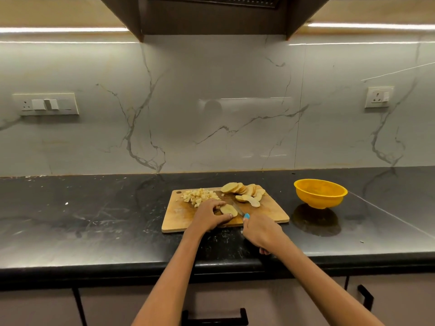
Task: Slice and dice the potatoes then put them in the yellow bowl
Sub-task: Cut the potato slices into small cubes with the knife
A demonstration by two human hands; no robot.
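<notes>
At the far left of a marble-veined backsplash, a switch plate sits above a black stone counter, well apart from the work under way. On the wooden cutting board, a heap of diced potato lies at the far-left corner, just beyond the left hand, which curls its fingers and thumb around a stack of potato slices and pins it flat to the board. Immediately right of that grip, the blade of a knife meets the right edge of the stack, slanting back toward the right hand; that hand is wrapped closed around the blue handle, only the tip of which shows above the thumb, and it hangs over the board's near edge. Beyond the knife, toward the wall, more potato slices are fanned in an overlapping row along the board's far edge, with a few lying loose between that row and the blade. Well to the right of both hands, off the board and standing on the counter, is the yellow bowl; no potato can be seen in it from this angle, and its dark reflection shows on the stone in front of it. Higher on the wall at the far right is a power socket. A dark range hood hangs overhead, and dark cabinet handles show below the counter edge, between the person's two forearms.
</notes>
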